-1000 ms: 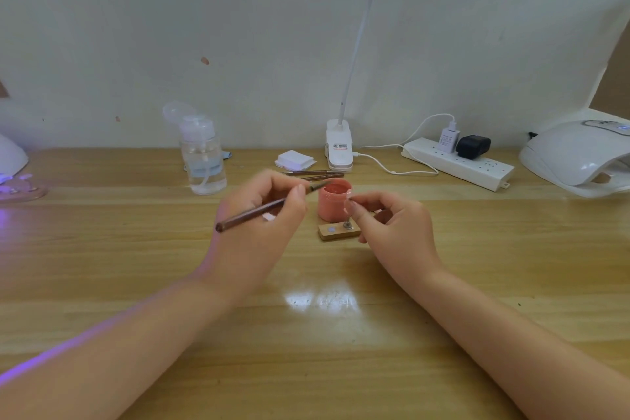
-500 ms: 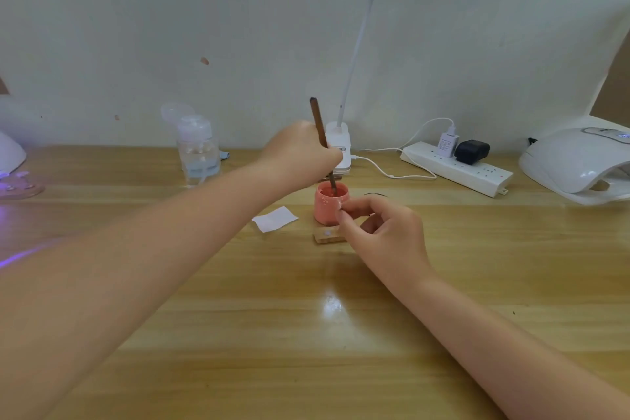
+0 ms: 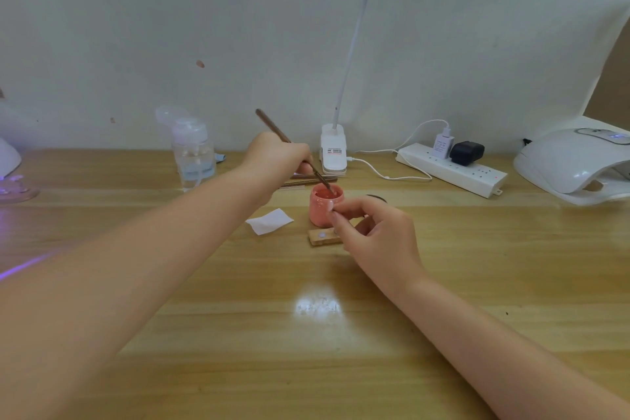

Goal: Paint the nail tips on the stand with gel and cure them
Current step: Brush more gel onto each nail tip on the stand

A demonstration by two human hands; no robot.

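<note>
My left hand (image 3: 276,157) grips a brown brush (image 3: 272,126) whose tip dips into the open pink gel pot (image 3: 320,211) at the table's middle. My right hand (image 3: 375,235) pinches a small nail tip (image 3: 331,205) right beside the pot's rim. Just in front of the pot lies the small wooden stand (image 3: 322,237), partly hidden by my right fingers. The white curing lamp (image 3: 576,164) sits at the far right.
A white paper scrap (image 3: 269,221) lies left of the pot, two more brushes (image 3: 306,181) behind it. Along the wall stand a clear pump bottle (image 3: 194,153), a clip desk lamp (image 3: 334,153) and a power strip (image 3: 450,169). A purple-lit device (image 3: 10,177) sits far left.
My left hand swung the brush from in front of me up and over to the pot and dipped its tip in. The brush handle now leans further left. My right hand stays put.
</note>
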